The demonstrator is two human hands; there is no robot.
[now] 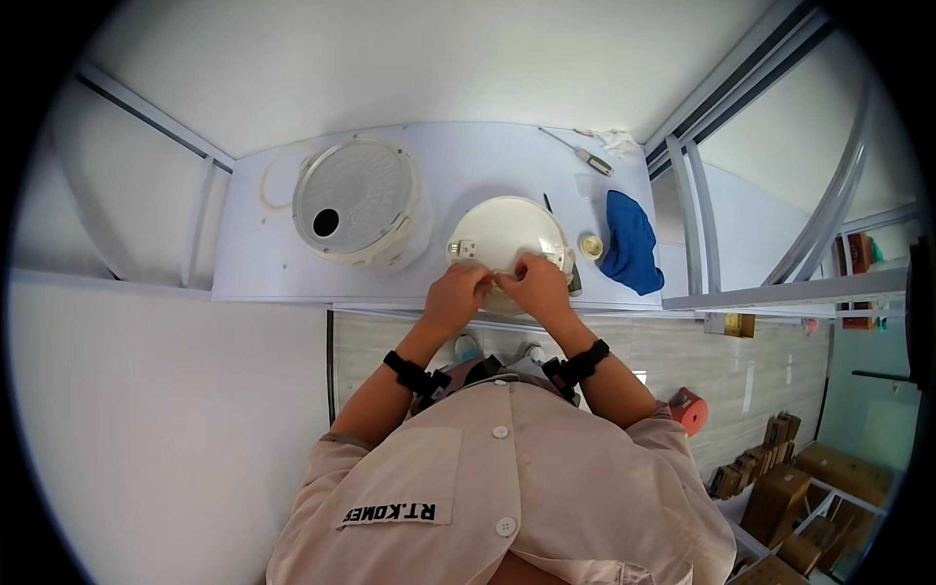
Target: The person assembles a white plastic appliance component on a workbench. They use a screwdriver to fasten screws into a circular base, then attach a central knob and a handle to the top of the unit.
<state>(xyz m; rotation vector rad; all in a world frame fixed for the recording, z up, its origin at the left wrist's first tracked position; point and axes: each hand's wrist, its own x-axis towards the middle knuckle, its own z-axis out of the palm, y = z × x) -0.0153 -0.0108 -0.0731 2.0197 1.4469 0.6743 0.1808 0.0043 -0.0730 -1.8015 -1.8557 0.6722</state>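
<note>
A white table (453, 156), a round white part (512, 229), and my left hand (456, 295) and right hand (538, 286).
The table goes wide in front of me, and a big white pot (361, 200) with a grey top stands on its left side. The round white part is by the table's front edge, just in front of me, apart from the pot. Over to its right lies a blue cloth (629, 244), all bunched up. My hands meet at the near edge of the part, fingers curled in, tips close together; I cannot tell if they pinch something tiny. A long, thin screwdriver (595, 162) lies near the back on the right. A small round cup (591, 246) sits between the part and the cloth.
</note>
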